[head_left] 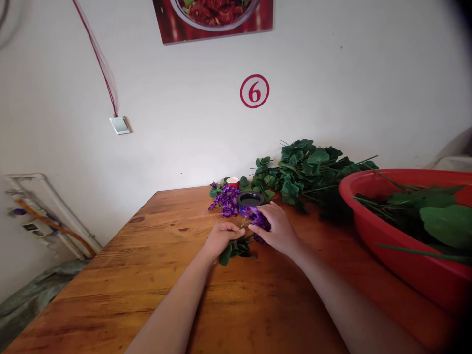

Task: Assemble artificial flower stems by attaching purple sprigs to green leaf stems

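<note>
Above the wooden table, my left hand (223, 239) pinches the stem of a leafy sprig, its green leaves (236, 249) hanging below my fingers. My right hand (277, 230) is closed on a purple flower cluster (260, 221) just to the right, with its thumb and fingers around the blossoms. A thin pale stem runs between the two hands. Right behind them stands a dark round dish or lid (250, 198) with some blue below it. Another bunch of purple flowers (227, 200) lies to its left. My palms and parts of the stems are hidden.
A small red cup with a white top (232, 182) stands at the table's back edge. Heaped green leafy stems (308, 169) lie against the wall. At the right, a large red basin (354, 196) holds more leaves. The wooden table (147, 275) ends at the left.
</note>
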`<state>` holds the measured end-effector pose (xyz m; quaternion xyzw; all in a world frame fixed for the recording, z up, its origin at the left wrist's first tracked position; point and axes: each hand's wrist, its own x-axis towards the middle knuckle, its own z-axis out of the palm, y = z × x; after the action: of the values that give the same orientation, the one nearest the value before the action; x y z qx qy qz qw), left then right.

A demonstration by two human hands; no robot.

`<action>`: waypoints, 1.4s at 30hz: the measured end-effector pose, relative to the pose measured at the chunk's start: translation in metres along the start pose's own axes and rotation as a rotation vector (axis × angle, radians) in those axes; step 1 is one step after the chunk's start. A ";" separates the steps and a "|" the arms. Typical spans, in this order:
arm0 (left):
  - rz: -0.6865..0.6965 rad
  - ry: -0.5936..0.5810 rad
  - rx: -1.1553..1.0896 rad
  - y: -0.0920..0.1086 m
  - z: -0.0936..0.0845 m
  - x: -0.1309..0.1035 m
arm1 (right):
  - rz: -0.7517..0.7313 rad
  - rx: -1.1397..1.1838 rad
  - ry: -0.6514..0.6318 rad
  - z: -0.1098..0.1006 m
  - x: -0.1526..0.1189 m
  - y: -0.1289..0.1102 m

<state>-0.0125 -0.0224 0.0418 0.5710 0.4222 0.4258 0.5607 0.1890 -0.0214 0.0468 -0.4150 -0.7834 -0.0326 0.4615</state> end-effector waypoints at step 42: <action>0.032 -0.122 0.154 -0.001 -0.007 0.001 | 0.504 0.514 -0.103 0.020 -0.002 0.013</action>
<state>-0.0190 -0.0197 0.0407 0.6438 0.4097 0.3655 0.5330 0.1841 -0.0055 0.0291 -0.4668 -0.6613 0.3011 0.5042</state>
